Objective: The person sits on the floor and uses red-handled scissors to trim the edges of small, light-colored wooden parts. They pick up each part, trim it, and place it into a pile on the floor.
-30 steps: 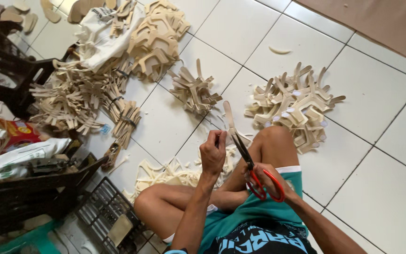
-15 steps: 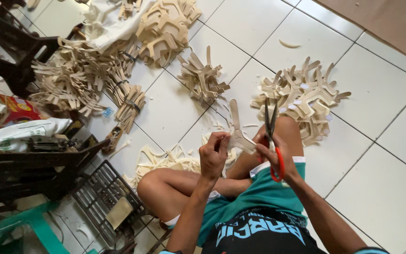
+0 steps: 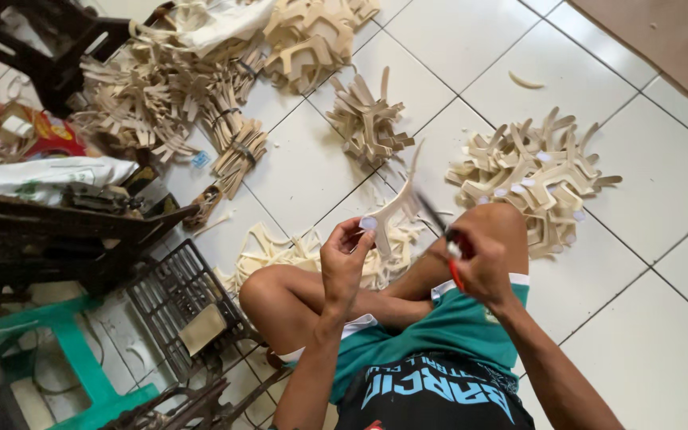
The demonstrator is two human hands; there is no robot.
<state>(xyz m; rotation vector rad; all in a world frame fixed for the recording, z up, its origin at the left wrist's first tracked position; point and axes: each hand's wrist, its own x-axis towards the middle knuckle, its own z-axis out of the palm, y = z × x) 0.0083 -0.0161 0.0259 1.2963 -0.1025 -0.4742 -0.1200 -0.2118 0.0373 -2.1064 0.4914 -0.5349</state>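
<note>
Scissors (image 3: 446,239) with red handles are in the right hand (image 3: 483,263), whose fingers are closed through and around the handles; the dark blades point up and to the left and are blurred, so I cannot tell if they are apart or together. The left hand (image 3: 346,259) is closed on a pale Y-shaped strap piece (image 3: 396,209), pinching its lower end between thumb and fingers. The strap piece stands upright above the knees, its thin arm reaching upward, and the blades meet it near its right side. Both hands are close to each other, above the crossed bare legs of the person, who sits on the white tiled floor (image 3: 662,334) in green shorts (image 3: 447,330).

Just beyond the knees lies a heap of thin pale trimmings (image 3: 296,251). To the right of the knee sits a big pile of the same strap pieces (image 3: 531,171), and a smaller pile (image 3: 366,119) lies further up. More bundles (image 3: 236,147), some tied with bands, are at upper left. A dark metal pedal frame (image 3: 177,295) and a green stool (image 3: 81,358) stand at the left.
</note>
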